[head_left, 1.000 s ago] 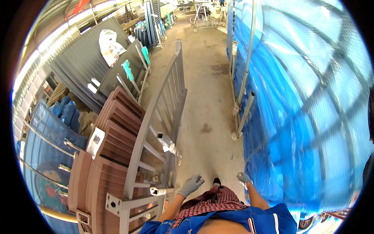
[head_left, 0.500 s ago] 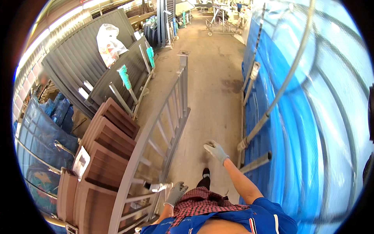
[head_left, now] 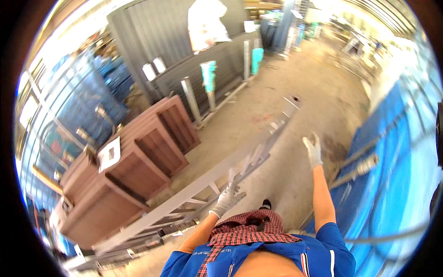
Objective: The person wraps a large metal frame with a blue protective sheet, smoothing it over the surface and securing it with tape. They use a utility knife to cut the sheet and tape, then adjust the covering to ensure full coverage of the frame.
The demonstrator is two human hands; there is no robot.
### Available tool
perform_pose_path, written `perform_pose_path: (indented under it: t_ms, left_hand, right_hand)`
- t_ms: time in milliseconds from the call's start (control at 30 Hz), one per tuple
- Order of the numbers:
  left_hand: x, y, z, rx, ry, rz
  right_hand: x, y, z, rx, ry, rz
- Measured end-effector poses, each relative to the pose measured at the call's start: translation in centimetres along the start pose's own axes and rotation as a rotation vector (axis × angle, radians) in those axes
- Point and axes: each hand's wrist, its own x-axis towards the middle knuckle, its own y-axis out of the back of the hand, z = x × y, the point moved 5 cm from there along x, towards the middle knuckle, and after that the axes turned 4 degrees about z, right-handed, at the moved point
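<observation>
A long grey metal railing (head_left: 214,177) with slats stands on my left, its far end blurred. Beside it my left hand (head_left: 227,201), in a light grey glove, has its fingers apart and holds nothing. Whether its fingertips touch the railing I cannot tell. My right hand (head_left: 314,150), gloved as well, reaches forward over the floor with fingers stretched out and nothing in it. Nearest to that hand is the bare end of a metal pole (head_left: 367,165) by the blue-wrapped stack (head_left: 392,184) on the right.
Brown metal panels (head_left: 138,171) lie stacked left of the railing, with a white sheet (head_left: 110,154) on them. Dark panels (head_left: 157,34) lean behind, with posts wrapped in green (head_left: 209,76) in front. The concrete floor (head_left: 272,111) runs ahead toward a cart (head_left: 355,57).
The view has swung to the right-hand side's opposite, so the railing lies more slantwise. My left hand has come up and forward beside it; my right hand reaches farther forward, more open.
</observation>
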Motion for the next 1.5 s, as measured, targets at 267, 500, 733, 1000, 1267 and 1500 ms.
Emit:
perform_pose_path:
  t_ms: [267,500,733,1000,1267,1500]
  left_hand:
    - [4.0,-4.1,-1.7,-0.08,0.38,0.257]
    - [8.1,-4.5,4.5,-0.004,0.487,0.393]
    - [8.3,-6.6,3.9,0.055,0.535,0.638]
    - [8.5,-7.9,5.0,0.034,0.575,0.731]
    - [8.7,-8.0,4.1,0.019,0.505,0.84]
    - [9.4,-7.0,3.6,0.001,0.439,0.801]
  right_hand:
    - [15.5,-12.2,0.5,0.1,0.197,-0.871]
    - [20.9,-17.8,3.6,0.363,0.403,-1.293]
    - [22.3,-20.3,4.5,0.147,0.557,-0.768]
    - [23.6,-22.2,3.0,0.125,0.527,-0.693]
    - [24.9,-24.4,0.7,0.132,0.54,-0.64]
    - [26.8,-23.1,-1.0,0.157,0.527,-0.564]
